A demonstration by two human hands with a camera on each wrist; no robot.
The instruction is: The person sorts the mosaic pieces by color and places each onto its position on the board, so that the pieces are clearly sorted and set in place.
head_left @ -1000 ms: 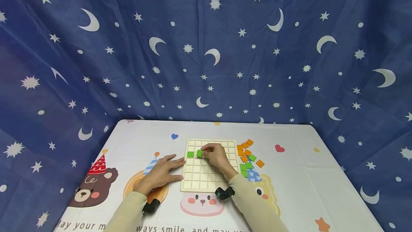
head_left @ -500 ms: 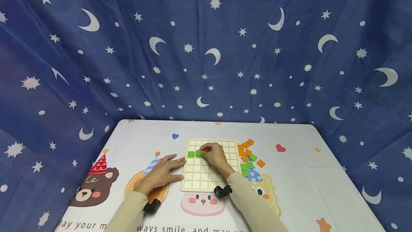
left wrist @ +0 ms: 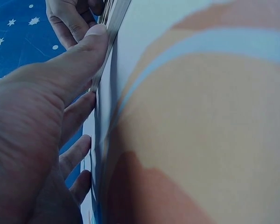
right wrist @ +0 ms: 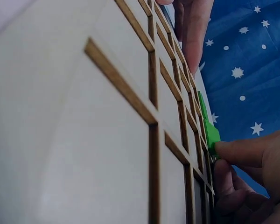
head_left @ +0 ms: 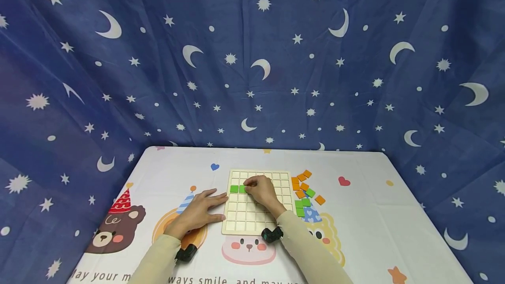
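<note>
A pale wooden grid board lies on the table. One green square tile sits in a cell near its left edge. My right hand pinches a second green tile at the neighbouring cell to the right. In the right wrist view that tile stands a little proud of the grid, with the thumb against it. My left hand rests on the cloth with its fingers spread, its thumb and fingertips at the board's left edge. In the left wrist view the thumb touches that edge.
Several loose orange tiles and green tiles lie right of the board, some overlapping. The white tablecloth bears printed animals. A blue star-patterned curtain hangs behind the table.
My right hand has shifted slightly left with the green tile, bringing it closer to the tile at the left edge and more level. The left hand has stayed put.
</note>
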